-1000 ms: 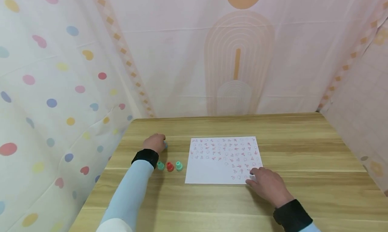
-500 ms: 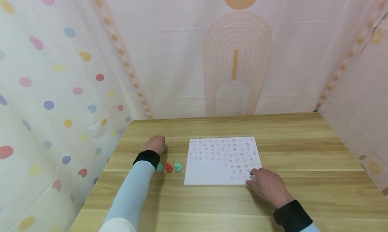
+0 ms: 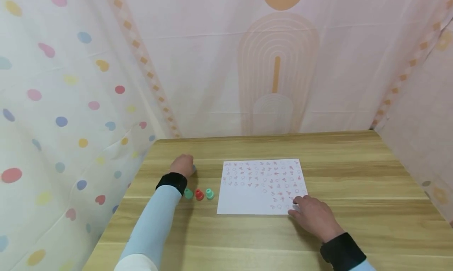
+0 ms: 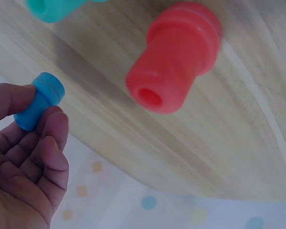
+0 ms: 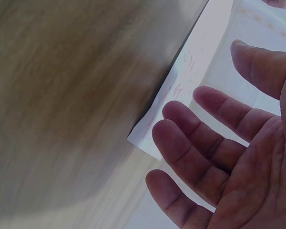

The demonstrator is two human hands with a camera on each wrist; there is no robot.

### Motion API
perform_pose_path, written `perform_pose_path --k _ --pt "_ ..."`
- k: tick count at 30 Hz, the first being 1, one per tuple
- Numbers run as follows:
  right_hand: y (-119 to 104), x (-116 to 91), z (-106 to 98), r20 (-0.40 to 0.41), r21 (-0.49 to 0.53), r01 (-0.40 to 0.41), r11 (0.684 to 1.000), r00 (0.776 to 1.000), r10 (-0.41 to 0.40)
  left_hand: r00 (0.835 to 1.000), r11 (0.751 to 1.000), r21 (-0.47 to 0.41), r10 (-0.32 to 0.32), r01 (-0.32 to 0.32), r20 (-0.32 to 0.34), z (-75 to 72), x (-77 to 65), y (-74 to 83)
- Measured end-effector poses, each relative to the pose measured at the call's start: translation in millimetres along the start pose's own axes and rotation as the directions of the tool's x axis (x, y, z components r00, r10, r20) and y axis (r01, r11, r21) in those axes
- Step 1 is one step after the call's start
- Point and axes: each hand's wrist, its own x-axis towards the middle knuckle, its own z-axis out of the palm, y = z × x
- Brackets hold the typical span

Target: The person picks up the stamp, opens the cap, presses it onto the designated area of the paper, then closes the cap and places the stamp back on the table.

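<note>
My left hand (image 3: 182, 166) pinches a small blue stamp (image 4: 39, 101) between thumb and fingers, at the left of the table. Nearer to me, a green stamp (image 3: 188, 194), a red stamp (image 3: 199, 194) and another green stamp (image 3: 210, 194) stand in a row. To their right lies a white sheet of paper (image 3: 240, 202), marked with rows of small reddish and purplish prints. Over the sheet's near right corner is my right hand (image 3: 315, 216), fingers loosely bent and holding nothing. Whether its fingertips touch the paper, I cannot tell.
The wooden table (image 3: 354, 176) extends on every side of the paper. Behind it hangs a pale curtain (image 3: 205, 66) with an arch pattern, and a dotted cloth (image 3: 70, 145) runs along the left side.
The view shifts slightly. My left hand keeps hold of the blue stamp and stays in nearly the same place, and my right hand stays by the paper's corner.
</note>
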Motion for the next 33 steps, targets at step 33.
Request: perform_pose_path --k 33 --pt "-8 5 1 -0.031 0.035 0.032 0.999 0.999 -0.031 0.991 0.989 -0.096 0.101 -0.109 -0.087 -38.5 -27.1 30.2"
